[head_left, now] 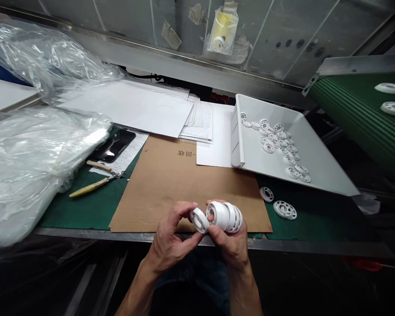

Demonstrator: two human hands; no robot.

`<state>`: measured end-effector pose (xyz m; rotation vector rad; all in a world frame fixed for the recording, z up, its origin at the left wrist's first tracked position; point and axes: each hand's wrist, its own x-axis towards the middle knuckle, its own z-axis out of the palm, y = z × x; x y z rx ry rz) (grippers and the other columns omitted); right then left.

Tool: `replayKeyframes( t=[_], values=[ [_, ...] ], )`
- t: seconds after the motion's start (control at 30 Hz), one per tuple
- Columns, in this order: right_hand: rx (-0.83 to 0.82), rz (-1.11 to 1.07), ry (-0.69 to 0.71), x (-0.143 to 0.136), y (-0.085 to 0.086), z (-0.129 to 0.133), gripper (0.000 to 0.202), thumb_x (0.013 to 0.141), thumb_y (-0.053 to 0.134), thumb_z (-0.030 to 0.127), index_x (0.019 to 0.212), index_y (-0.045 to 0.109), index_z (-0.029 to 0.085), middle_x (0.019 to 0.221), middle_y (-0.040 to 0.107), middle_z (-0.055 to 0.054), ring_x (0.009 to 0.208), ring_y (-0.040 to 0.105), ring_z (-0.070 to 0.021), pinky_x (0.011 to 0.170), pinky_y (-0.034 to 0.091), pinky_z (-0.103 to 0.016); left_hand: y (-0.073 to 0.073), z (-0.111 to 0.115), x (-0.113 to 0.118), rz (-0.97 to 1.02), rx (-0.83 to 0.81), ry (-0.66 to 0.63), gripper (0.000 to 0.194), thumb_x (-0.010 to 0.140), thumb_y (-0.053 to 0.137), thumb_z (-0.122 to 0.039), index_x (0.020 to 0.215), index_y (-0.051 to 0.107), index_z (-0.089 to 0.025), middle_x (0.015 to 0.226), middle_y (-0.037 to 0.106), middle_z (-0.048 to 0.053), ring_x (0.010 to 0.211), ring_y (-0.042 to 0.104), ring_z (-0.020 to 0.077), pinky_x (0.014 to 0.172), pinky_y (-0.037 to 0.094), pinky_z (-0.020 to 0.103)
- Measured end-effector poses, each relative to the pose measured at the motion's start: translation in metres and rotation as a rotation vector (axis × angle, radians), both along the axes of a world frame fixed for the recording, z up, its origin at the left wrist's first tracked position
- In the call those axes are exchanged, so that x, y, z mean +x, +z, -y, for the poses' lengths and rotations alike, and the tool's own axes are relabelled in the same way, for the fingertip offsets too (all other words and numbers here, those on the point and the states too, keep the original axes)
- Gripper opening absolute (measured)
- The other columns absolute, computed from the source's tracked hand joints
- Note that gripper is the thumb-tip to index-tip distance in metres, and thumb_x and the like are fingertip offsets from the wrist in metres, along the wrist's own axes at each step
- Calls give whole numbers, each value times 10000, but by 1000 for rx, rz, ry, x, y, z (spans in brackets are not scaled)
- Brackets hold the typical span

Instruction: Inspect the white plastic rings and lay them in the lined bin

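Between thumb and fingers, my left hand (171, 237) pinches one white plastic ring (199, 220), tilted on its edge. Close beside it, my right hand (233, 245) is wrapped round a row of several white plastic rings (223, 216) lined up face to face. A fingertip shows inside the hole of the nearest ring in that row. Both hands are over the front edge of a brown cardboard sheet (171, 188). To the right, a loose ring (266, 194) and a pair of overlapping rings (285, 210) lie on the green mat (319, 224).
A white tray (329, 171) with many scattered rings stands at the right, below a green conveyor belt (355, 101) carrying two rings. Nippers (98, 177), a black phone (114, 145) and clear plastic bags (29, 166) lie left. White sheets (131, 105) are stacked behind the cardboard.
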<state>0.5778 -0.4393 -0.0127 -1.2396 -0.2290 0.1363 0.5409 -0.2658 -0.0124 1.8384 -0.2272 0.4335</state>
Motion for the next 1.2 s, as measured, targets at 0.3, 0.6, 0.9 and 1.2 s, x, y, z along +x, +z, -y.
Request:
replayKeyframes(
  t=[0.3, 0.6, 0.9, 1.2],
  values=[
    [82, 256, -77, -6, 13, -1, 220, 835, 855, 409, 953, 776, 242, 1186, 640, -63, 1072, 700, -258, 907, 607, -357, 8, -4, -1, -31, 21, -36, 589, 808, 737, -96, 1349, 589, -274, 1195, 699, 28, 1007, 692, 159, 925, 577, 246],
    [-15, 458, -35, -12, 26, -4, 216, 870, 823, 427, 982, 775, 248, 1146, 627, -88, 1033, 699, -266, 852, 651, -378, 9, -7, 0, 62, 80, -89, 596, 793, 705, -94, 1362, 631, -256, 1156, 754, 31, 1015, 724, 158, 919, 590, 222],
    [7, 499, -23, -11, 29, -4, 204, 882, 804, 438, 958, 759, 255, 1144, 645, -84, 1036, 723, -276, 876, 665, -401, 9, -5, -2, 119, 101, -17, 599, 794, 721, -101, 1370, 649, -248, 1176, 779, 63, 1029, 757, 181, 933, 613, 242],
    [-72, 575, -52, -13, 28, 4, 225, 875, 806, 460, 961, 776, 254, 1134, 685, -89, 1027, 735, -286, 865, 662, -405, 6, -8, -4, 101, 83, -4, 648, 777, 733, -86, 1398, 640, -250, 1180, 775, 75, 1018, 749, 190, 892, 611, 246]
  ],
)
